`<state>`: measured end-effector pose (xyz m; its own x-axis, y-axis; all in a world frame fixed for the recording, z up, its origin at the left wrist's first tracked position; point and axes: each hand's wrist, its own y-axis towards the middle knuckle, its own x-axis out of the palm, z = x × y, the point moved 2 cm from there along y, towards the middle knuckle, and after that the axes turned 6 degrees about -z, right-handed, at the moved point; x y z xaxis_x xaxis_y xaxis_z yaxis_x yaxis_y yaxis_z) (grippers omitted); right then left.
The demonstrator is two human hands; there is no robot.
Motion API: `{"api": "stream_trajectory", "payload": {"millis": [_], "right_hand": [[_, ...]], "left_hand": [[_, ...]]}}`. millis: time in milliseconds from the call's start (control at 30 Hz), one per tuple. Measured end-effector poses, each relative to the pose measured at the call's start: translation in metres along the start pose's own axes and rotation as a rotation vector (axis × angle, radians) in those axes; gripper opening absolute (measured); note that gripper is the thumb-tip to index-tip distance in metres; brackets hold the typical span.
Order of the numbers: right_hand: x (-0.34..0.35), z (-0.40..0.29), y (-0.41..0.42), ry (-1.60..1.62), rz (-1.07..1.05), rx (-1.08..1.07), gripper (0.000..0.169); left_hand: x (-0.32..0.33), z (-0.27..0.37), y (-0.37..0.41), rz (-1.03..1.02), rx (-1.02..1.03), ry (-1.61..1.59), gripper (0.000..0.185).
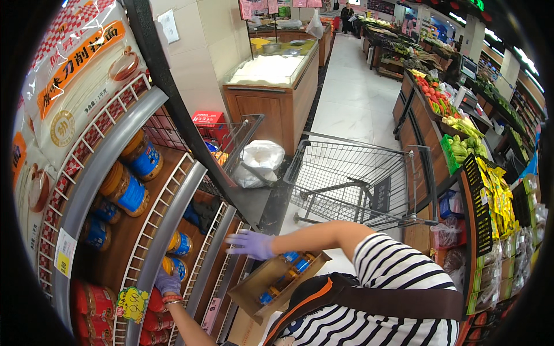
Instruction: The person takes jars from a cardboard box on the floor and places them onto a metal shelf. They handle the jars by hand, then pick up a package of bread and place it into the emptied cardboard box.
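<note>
My left hand, in a purple glove, is on a blue-labelled jar with an orange lid on the lower shelf. Another such jar stands just behind it. My right hand, gloved too and a little blurred, is spread above the lower shelf edge and holds nothing. Below it, a cardboard box with several blue-labelled jars rests tilted against my body. Larger blue-labelled jars stand on the shelf above. Red-labelled jars fill the near part of the shelves.
Wire guards and a grey shelf edge run along the rack, with bagged noodles on top. An empty shopping cart stands ahead. A white sack is on the floor. Produce stands line the right; a person is far off.
</note>
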<state>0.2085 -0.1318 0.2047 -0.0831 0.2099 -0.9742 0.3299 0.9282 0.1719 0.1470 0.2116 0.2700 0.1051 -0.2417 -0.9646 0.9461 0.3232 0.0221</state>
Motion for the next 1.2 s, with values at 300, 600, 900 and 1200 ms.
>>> {"api": "stream_trajectory", "payload": {"millis": [300, 600, 900, 1200], "right_hand": [[0.088, -0.006, -0.250, 0.137, -0.820, 0.555, 0.052], [0.113, -0.012, -0.232, 0.351, -0.686, 0.732, 0.051], [0.117, -0.008, -0.229, 0.454, -0.833, 0.695, 0.054], [0.100, 0.013, -0.210, 0.467, -0.872, 0.577, 0.049]], "left_hand": [[-0.015, 0.022, -0.016, 0.077, 0.012, -0.026, 0.072], [-0.006, 0.025, -0.010, 0.160, 0.020, -0.090, 0.071], [-0.006, 0.022, -0.007, 0.176, -0.022, -0.024, 0.072], [-0.028, 0.052, -0.017, -0.013, -0.142, -0.100, 0.064]]}}
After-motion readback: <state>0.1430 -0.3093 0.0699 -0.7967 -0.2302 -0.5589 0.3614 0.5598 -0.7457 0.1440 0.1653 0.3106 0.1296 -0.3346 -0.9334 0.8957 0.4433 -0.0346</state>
